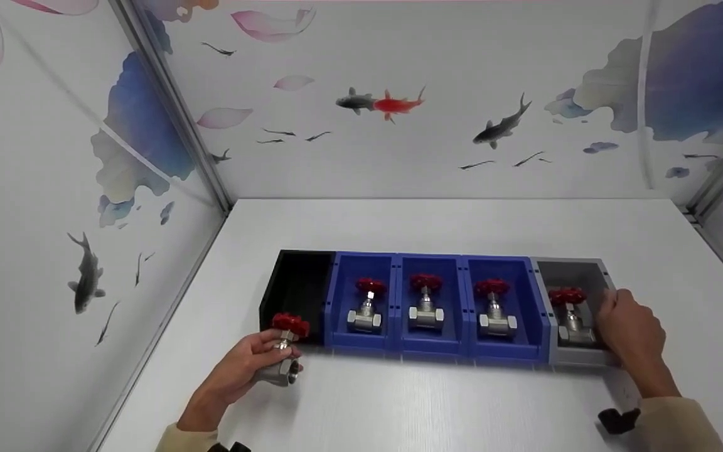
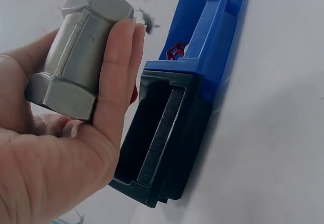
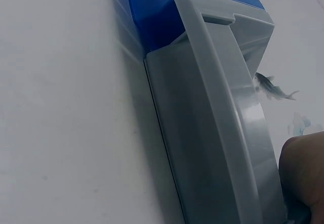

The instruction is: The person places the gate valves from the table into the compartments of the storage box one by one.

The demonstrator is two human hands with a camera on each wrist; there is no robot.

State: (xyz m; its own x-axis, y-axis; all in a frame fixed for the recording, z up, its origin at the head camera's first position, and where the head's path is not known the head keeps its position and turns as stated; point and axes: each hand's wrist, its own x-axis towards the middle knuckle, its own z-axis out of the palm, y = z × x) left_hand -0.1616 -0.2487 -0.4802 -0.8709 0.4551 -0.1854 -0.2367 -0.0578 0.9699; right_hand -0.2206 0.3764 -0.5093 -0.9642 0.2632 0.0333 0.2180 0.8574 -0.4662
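My left hand [image 1: 245, 367] holds a metal valve [image 1: 280, 374] with a red handwheel in front of the black bin [image 1: 302, 267]. In the left wrist view, fingers wrap the valve's silver body [image 2: 78, 57], its hexagonal ends showing. My right hand [image 1: 634, 326] grips the right side wall of the grey bin [image 1: 572, 356] at the row's right end. Inside that bin lies a similar valve [image 1: 575, 333], beside the hand. Most of the right hand's fingers are hidden; the right wrist view shows only part of it at the grey bin's edge.
Between the black and grey bins stand three joined blue bins [image 1: 361, 260], each holding a red-wheeled valve [image 1: 426, 314]. The row sits on a white table [image 1: 437, 402]. Printed white panels [image 1: 424, 157] enclose the back and sides.
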